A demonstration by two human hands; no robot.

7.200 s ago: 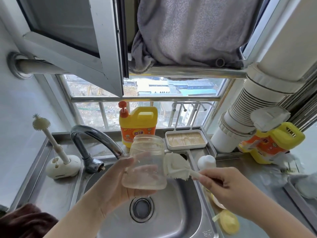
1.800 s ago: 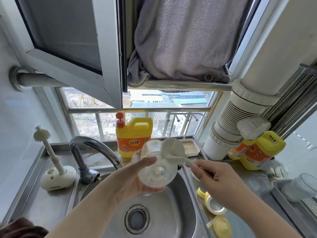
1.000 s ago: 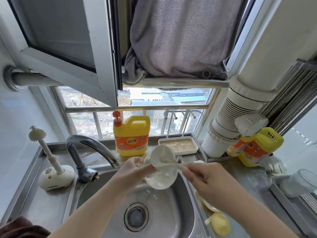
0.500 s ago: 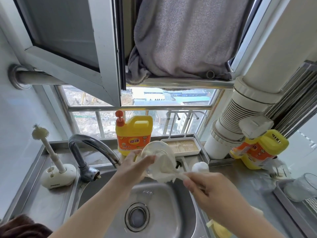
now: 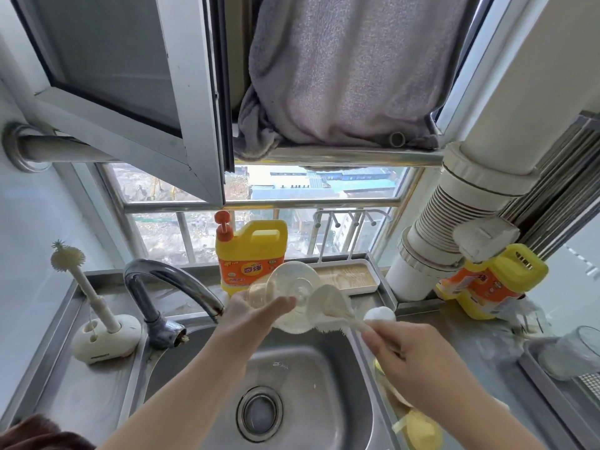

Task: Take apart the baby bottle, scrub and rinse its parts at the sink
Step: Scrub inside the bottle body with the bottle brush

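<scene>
The clear bottle body [image 5: 289, 295] is gripped by the left hand [image 5: 250, 319] above the sink [image 5: 318, 378], base turned toward the camera. The bottle brush [image 5: 328, 308] is held by its handle in the right hand [image 5: 412, 365], head laid against the base. Disassembly appears done; scrubbing is judged under way, rinsing outstanding. The faucet [image 5: 168, 287] stands just left; yellow parts [image 5: 422, 430] lie right; a detergent jug [image 5: 251, 258] stands behind.

Stainless steel counter [image 5: 97, 401] with a sunken sink [image 5: 324, 368] and a curved faucet [image 5: 168, 287]. On the left, a white brush stand [image 5: 107, 337]; at the back, a yellow detergent jug [image 5: 251, 254] beside a shallow white tray [image 5: 349, 276]. To the right, a second yellow jug [image 5: 496, 280], tilted, a yellow cap [image 5: 425, 430], and a clear glass jar [image 5: 574, 355] on a rack.
</scene>
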